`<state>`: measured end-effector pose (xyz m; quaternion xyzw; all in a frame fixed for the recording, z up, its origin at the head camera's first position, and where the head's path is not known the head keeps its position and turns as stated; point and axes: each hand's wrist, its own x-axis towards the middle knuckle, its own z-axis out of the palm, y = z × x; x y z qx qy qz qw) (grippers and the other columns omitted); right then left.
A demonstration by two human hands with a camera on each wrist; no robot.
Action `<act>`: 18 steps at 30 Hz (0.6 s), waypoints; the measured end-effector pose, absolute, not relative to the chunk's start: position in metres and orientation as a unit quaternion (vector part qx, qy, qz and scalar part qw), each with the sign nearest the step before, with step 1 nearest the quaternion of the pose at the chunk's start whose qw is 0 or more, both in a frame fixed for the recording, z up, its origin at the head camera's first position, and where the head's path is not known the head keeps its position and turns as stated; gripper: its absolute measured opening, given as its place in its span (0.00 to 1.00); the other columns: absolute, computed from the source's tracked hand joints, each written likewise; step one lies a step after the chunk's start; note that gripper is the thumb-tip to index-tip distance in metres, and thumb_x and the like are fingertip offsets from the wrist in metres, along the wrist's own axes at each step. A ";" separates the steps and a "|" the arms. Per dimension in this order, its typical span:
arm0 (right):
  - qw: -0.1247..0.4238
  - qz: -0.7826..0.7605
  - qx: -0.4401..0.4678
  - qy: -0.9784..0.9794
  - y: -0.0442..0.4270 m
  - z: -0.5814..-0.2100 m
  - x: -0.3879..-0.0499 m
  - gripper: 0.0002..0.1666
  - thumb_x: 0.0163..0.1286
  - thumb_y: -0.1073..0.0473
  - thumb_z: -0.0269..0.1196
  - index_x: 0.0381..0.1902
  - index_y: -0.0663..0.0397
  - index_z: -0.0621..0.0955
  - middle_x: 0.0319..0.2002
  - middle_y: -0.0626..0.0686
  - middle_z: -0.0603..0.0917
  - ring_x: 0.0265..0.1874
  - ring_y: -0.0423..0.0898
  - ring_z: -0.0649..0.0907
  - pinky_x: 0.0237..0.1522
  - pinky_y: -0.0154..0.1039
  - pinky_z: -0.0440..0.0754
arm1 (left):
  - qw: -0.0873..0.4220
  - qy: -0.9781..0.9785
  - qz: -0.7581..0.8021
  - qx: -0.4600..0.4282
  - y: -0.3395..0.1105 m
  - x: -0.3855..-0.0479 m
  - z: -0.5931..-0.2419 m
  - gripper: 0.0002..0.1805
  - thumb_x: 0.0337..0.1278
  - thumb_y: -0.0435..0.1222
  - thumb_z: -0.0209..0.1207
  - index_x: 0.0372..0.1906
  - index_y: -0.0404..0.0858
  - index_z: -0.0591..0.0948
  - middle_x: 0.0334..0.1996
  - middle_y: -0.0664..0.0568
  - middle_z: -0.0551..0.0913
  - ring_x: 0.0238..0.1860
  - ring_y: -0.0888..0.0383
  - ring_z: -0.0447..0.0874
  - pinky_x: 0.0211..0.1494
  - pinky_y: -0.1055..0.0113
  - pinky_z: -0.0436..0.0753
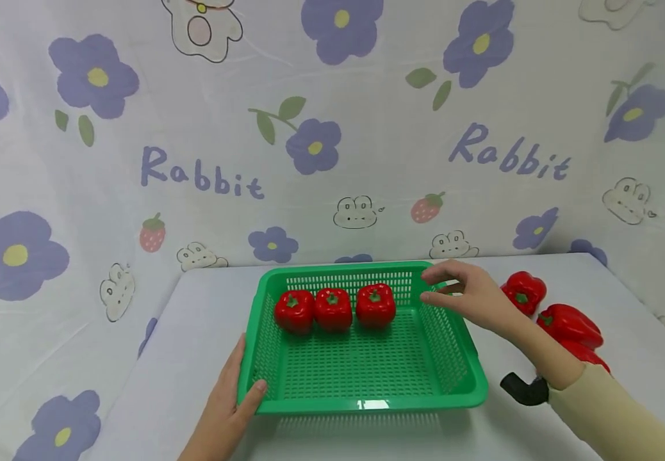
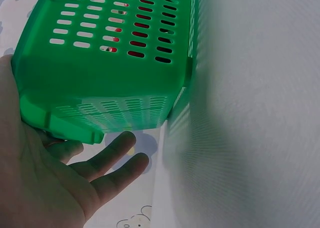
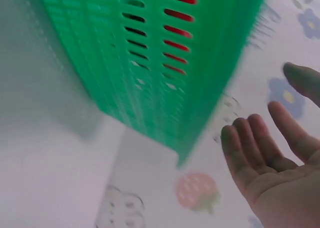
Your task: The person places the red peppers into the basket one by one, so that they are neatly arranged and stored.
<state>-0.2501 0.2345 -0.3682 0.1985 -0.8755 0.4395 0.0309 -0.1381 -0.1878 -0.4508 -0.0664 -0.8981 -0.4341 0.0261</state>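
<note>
The left hand (image 1: 227,404) is gripping a rectangular green plastic basket (image 1: 425,402) holding three glossy red bell peppers (image 1: 334,310), more peppers (image 1: 571,322) lying outside at 3 o'clock, the right hand (image 1: 473,296) hovering empty, fingers apart.

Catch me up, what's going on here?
A person's left hand grips the near-left corner of a green rectangular plastic basket with slotted walls, on a white table. Three glossy red bell peppers sit in a row inside, toward the far wall. The right hand, holding nothing, is raised at the basket's right end. More red bell peppers lie on the table to the right, partly hidden by the forearm.
</note>
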 end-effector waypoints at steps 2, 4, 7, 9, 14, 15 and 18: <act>0.059 0.421 0.201 -0.883 0.245 -0.364 -0.239 0.22 0.69 0.55 0.73 0.58 0.55 0.84 0.55 0.55 0.86 0.54 0.56 0.86 0.53 0.31 0.86 | 0.024 -0.898 -0.434 -0.063 -0.186 -0.138 -0.451 0.45 0.80 0.52 0.50 0.86 0.42 0.42 0.85 0.42 0.49 0.83 0.37 0.50 0.78 0.33 0.59; 0.084 0.408 0.193 -0.888 0.254 -0.362 -0.228 0.21 0.69 0.55 0.73 0.57 0.53 0.84 0.56 0.54 0.86 0.54 0.51 0.85 0.52 0.25 0.82 | 0.024 -0.899 -0.433 -0.061 -0.186 -0.138 -0.451 0.45 0.80 0.53 0.50 0.86 0.42 0.43 0.85 0.41 0.49 0.83 0.37 0.50 0.78 0.33 0.60; 0.107 0.401 0.163 -0.895 0.270 -0.361 -0.212 0.21 0.69 0.53 0.72 0.58 0.49 0.84 0.59 0.53 0.84 0.53 0.37 0.84 0.50 0.20 0.79 | 0.024 -0.899 -0.433 -0.060 -0.187 -0.137 -0.451 0.45 0.80 0.53 0.50 0.86 0.41 0.43 0.84 0.41 0.50 0.83 0.37 0.51 0.78 0.33 0.60; 0.116 0.400 0.138 -0.899 0.282 -0.363 -0.204 0.21 0.70 0.52 0.72 0.59 0.48 0.84 0.59 0.52 0.84 0.51 0.27 0.81 0.49 0.19 0.79 | 0.021 -0.899 -0.434 -0.058 -0.187 -0.137 -0.451 0.45 0.80 0.53 0.50 0.86 0.41 0.43 0.84 0.41 0.49 0.83 0.37 0.50 0.78 0.33 0.60; 0.126 0.393 0.062 -0.909 0.317 -0.374 -0.189 0.25 0.71 0.48 0.71 0.62 0.48 0.82 0.60 0.48 0.80 0.48 0.37 0.84 0.38 0.37 0.88 | 0.029 -0.897 -0.436 -0.064 -0.188 -0.137 -0.451 0.45 0.80 0.52 0.50 0.86 0.40 0.43 0.84 0.40 0.49 0.83 0.37 0.50 0.78 0.33 0.58; 0.128 0.388 0.048 -0.911 0.325 -0.377 -0.186 0.26 0.71 0.48 0.70 0.63 0.49 0.81 0.62 0.50 0.80 0.51 0.45 0.84 0.40 0.46 0.90 | 0.032 -0.897 -0.436 -0.067 -0.188 -0.137 -0.452 0.44 0.80 0.52 0.50 0.86 0.40 0.43 0.84 0.40 0.49 0.83 0.37 0.50 0.79 0.33 0.58; 0.124 0.372 0.005 -0.920 0.344 -0.387 -0.178 0.31 0.72 0.45 0.69 0.67 0.54 0.78 0.68 0.65 0.75 0.63 0.65 0.75 0.48 0.67 0.86 | 0.040 -0.896 -0.437 -0.074 -0.187 -0.137 -0.454 0.44 0.80 0.51 0.51 0.86 0.39 0.43 0.84 0.40 0.49 0.83 0.37 0.50 0.79 0.33 0.57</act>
